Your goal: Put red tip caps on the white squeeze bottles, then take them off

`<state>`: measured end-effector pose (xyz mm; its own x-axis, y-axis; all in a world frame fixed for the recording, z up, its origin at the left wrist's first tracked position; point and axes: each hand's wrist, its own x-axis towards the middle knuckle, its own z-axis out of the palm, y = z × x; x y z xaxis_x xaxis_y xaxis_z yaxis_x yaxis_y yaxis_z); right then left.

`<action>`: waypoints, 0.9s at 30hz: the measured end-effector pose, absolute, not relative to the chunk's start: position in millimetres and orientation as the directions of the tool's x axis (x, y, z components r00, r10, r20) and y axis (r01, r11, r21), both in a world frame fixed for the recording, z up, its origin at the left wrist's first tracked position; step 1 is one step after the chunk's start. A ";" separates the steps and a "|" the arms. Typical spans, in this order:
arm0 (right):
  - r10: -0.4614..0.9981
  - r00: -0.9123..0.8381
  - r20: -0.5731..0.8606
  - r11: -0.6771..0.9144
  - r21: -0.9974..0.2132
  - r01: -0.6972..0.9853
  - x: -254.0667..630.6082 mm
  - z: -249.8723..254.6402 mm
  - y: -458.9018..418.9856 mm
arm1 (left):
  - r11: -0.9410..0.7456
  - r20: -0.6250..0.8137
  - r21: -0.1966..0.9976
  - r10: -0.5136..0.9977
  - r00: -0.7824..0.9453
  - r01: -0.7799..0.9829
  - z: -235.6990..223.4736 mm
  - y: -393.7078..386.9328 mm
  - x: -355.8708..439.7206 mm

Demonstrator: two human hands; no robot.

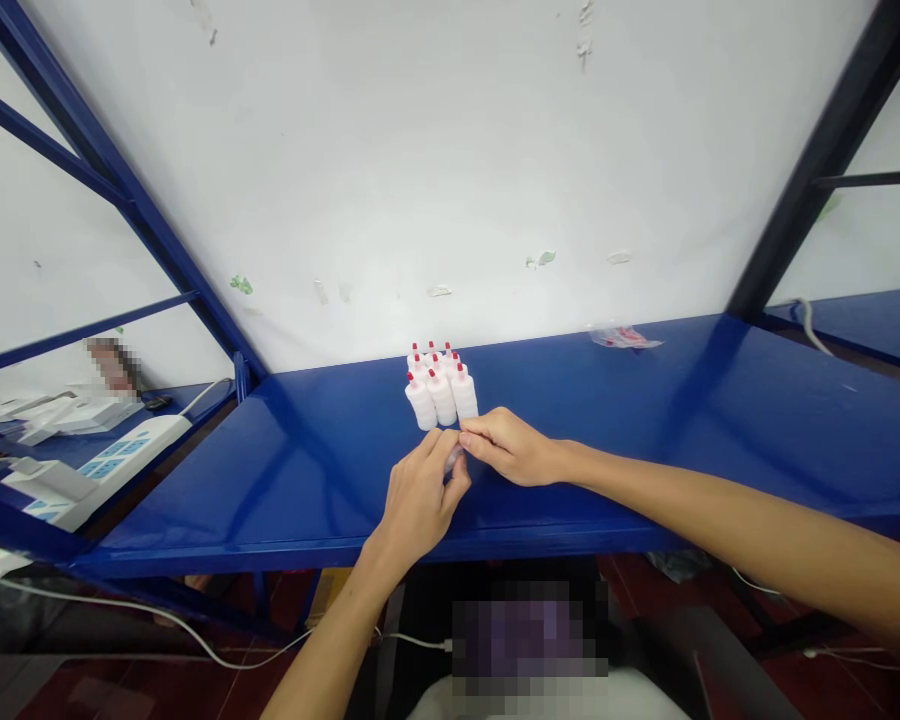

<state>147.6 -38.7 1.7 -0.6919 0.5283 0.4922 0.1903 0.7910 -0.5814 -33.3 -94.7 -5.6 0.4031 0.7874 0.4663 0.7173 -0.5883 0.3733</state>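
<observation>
My left hand [420, 492] is closed around a small whitish squeeze bottle [454, 460], mostly hidden by the fingers. Right at its upper end, my right hand [511, 446] pinches thumb and forefinger together, touching the left fingertips. Whatever lies in that pinch is covered. Just beyond both hands, several white squeeze bottles [442, 398] with red-tipped nozzles stand upright in a tight block of rows on the blue table [330, 450].
A clear plastic bag [624, 337] with small red pieces lies at the table's back right, near the wall [450, 180]. A white power strip [120, 465] sits on the left beside the blue frame post [172, 260]. A white cable [157, 605] hangs below the table edge.
</observation>
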 end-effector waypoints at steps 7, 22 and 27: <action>0.514 -0.693 0.506 0.810 -0.553 0.196 145.9 2.7 -41.7 | -0.605 0.450 0.430 0.787 0.422 0.670 -5.9 -96.1 -34.1; 0.728 -0.399 0.558 0.648 -0.368 0.667 195.5 10.7 10.0 | -0.429 0.391 0.537 0.890 0.236 0.727 -6.4 -92.4 -39.2; 0.927 -0.331 0.176 0.360 -0.171 0.917 201.3 1.2 29.8 | -0.429 0.396 0.561 0.890 0.226 0.708 -4.8 -90.6 -37.3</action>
